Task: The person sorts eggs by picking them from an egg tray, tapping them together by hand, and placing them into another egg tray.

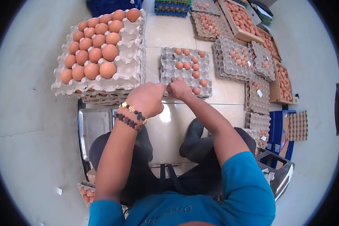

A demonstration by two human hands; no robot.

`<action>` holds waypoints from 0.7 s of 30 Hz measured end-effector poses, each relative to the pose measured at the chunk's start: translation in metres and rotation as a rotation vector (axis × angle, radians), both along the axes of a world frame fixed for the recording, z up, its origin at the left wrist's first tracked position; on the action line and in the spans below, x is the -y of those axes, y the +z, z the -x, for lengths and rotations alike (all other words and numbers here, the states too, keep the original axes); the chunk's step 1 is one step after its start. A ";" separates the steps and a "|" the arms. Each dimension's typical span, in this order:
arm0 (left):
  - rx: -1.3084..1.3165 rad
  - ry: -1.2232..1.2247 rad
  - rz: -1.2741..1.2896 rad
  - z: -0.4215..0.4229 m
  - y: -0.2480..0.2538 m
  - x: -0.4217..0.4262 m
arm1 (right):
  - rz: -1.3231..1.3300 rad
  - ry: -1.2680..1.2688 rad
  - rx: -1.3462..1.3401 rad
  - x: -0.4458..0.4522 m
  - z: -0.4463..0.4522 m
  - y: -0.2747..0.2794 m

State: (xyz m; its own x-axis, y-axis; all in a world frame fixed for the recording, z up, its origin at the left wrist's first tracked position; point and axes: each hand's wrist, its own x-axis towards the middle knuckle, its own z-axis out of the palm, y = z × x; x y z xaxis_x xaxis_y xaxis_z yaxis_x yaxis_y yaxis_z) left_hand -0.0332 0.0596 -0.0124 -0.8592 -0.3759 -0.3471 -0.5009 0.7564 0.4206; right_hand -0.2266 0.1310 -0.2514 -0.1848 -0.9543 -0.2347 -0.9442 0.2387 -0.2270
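My left hand (146,98), with bracelets at the wrist, is curled between the two tray stacks; whatever its fingers hold is hidden beneath it. My right hand (178,89) bends over the lower-left part of a grey egg tray (169,71), its fingers closed around a brown egg that shows only in part. Several brown eggs (187,66) sit scattered in that tray. To the left of my left hand stands a tall stack of grey trays (130,64), its top tray holding rows of brown eggs (95,55).
More tray stacks (224,67) and wooden crates of eggs (275,84) line the right side. Green and blue trays (172,8) stand at the back. A metal tray (85,130) lies at the left, and a blue crate (277,128) stands at the right.
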 end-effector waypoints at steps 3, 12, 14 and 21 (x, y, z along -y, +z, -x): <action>-0.023 0.006 -0.029 -0.003 -0.002 0.005 | 0.016 -0.137 0.100 0.006 0.014 -0.005; -0.142 -0.030 -0.147 -0.008 0.010 0.009 | 0.128 -1.025 1.321 -0.012 0.106 0.017; -0.104 -0.015 -0.114 -0.007 0.007 0.008 | -0.029 -0.925 0.766 -0.007 0.087 0.013; -0.052 -0.025 -0.110 -0.003 0.005 0.006 | -0.154 -0.856 0.289 0.015 0.044 0.015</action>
